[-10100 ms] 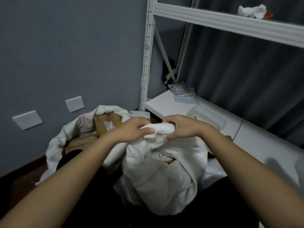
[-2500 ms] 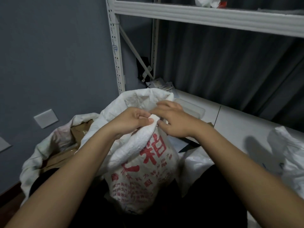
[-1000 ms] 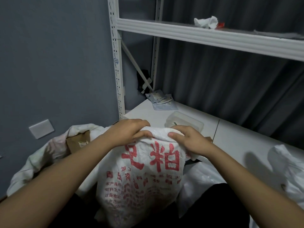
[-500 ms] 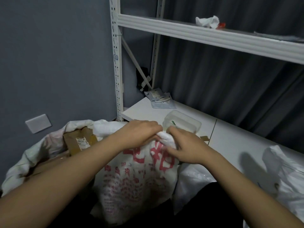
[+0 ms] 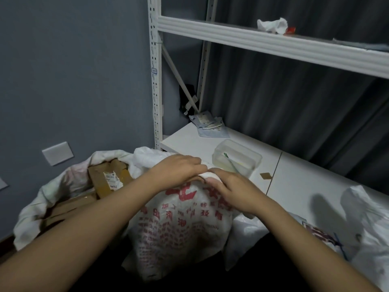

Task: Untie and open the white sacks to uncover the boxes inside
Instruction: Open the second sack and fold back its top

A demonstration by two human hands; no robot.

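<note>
A white woven sack with red printed characters stands in front of me. My left hand grips the bunched top of this sack from the left. My right hand pinches the same gathered top from the right, and the fingertips of both hands meet there. What the sack holds is hidden. To the left, a second white sack lies open, with brown cardboard boxes showing inside it.
A white shelf runs behind the sacks, carrying a clear plastic tub and some flat packets. A third white sack lies at the right. An upper shelf beam crosses overhead. The grey wall stands to the left.
Both hands have closed in together on the top of the printed sack and pressed it lower. Earlier the sack's mouth stood higher and looser.
</note>
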